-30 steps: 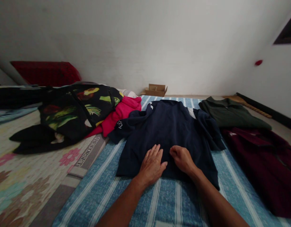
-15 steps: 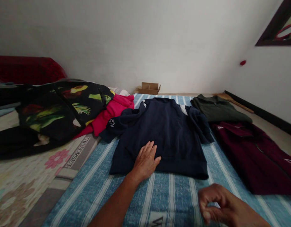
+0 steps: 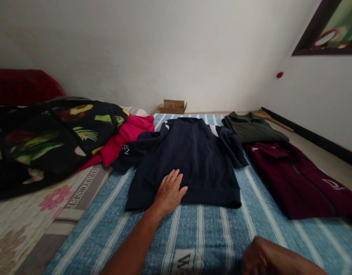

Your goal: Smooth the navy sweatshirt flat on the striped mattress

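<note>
A navy blue sweatshirt (image 3: 190,156) lies spread face down or back up, I cannot tell which, its sleeves folded inward at the sides. White patches mark its shoulders, and small white lettering shows on the left sleeve. My left hand (image 3: 169,193) rests flat on its lower left part near the hem, fingers stretched out and holding nothing. Low at the bottom edge, my right hand (image 3: 256,256) is bent downward over the blue striped bedsheet (image 3: 213,233), apart from the sweatshirt. Blur and the frame edge hide its fingers.
To the right lie a folded maroon zip jacket (image 3: 302,179) and a folded dark green garment (image 3: 253,128). A black leaf-print garment (image 3: 55,133) and a pink cloth (image 3: 121,137) are heaped at left. An open cardboard box (image 3: 173,107) sits by the wall.
My right hand has moved lower, its fingers now less visible. My left hand stays on the sweatshirt. The whole view has shifted slightly, with things appearing farther left.
</note>
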The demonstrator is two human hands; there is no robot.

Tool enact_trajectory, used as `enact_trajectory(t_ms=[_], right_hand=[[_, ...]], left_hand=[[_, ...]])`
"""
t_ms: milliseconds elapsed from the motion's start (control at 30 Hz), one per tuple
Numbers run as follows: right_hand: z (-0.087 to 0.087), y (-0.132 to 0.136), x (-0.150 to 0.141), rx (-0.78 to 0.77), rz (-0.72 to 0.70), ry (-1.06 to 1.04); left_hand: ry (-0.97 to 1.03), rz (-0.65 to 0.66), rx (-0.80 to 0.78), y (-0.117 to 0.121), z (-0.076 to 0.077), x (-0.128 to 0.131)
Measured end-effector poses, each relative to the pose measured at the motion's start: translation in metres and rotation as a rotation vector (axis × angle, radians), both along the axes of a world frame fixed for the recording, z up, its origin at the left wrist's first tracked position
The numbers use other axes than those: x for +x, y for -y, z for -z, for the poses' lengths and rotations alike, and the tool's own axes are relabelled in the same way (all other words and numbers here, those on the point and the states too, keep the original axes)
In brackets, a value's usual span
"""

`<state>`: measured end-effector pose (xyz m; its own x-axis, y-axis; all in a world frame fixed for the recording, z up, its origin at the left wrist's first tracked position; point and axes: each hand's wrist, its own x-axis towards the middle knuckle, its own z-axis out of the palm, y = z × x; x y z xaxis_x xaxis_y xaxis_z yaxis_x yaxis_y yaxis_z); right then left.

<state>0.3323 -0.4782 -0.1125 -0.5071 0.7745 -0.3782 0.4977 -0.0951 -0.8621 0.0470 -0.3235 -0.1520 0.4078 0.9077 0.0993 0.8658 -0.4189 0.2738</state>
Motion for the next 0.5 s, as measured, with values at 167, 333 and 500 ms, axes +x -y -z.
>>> enact_trajectory(t_ms=[167,333,500], right_hand=[[0.004,-0.048,-0.030,0.313,0.068,0.096],[0.006,-0.082,-0.051,0.621,0.187,0.588],[0.007,-0.092,-0.067,0.572,0.096,0.944]], left_hand=[[-0.010,0.003,0.022,0.000,0.001,0.000],[-0.037,0.002,0.008,0.000,0.001,0.000],[-0.021,0.001,0.018,0.000,0.002,0.000]])
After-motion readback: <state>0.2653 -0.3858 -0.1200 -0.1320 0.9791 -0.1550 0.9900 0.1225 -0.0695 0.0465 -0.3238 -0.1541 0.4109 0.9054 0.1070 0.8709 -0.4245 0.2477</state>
